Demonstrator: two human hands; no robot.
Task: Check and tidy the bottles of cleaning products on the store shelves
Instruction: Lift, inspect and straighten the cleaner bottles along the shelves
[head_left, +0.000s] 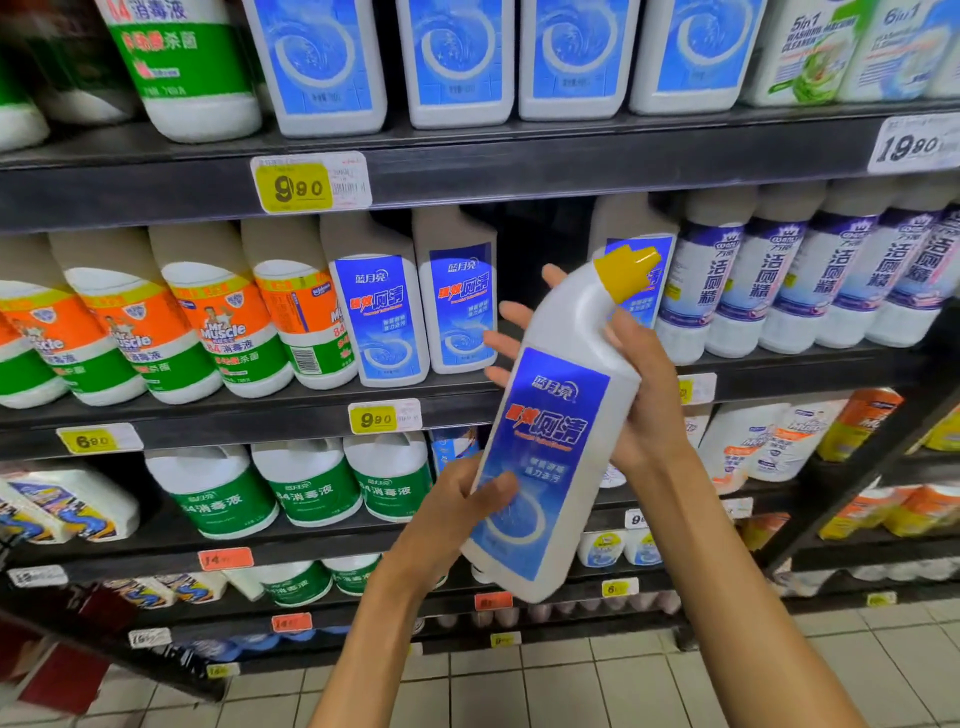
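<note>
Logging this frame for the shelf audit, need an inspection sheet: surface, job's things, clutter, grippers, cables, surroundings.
Surface: dark shelves, several tiers, stocked; yellow price tag on the upper edge.
Job's things: blue-label bottle with yellow cap held tilted off the shelf, label facing the camera; matching bottles stand on the middle shelf beside a dark gap.
Clutter: nothing seen.
Grippers: left hand grips the bottle's lower end, thumb on the label; right hand holds its neck and shoulder, fingers showing behind.
Cables: nothing seen.
Surroundings: orange-green bottles left, purple-label bottles right, tiled floor below.
</note>
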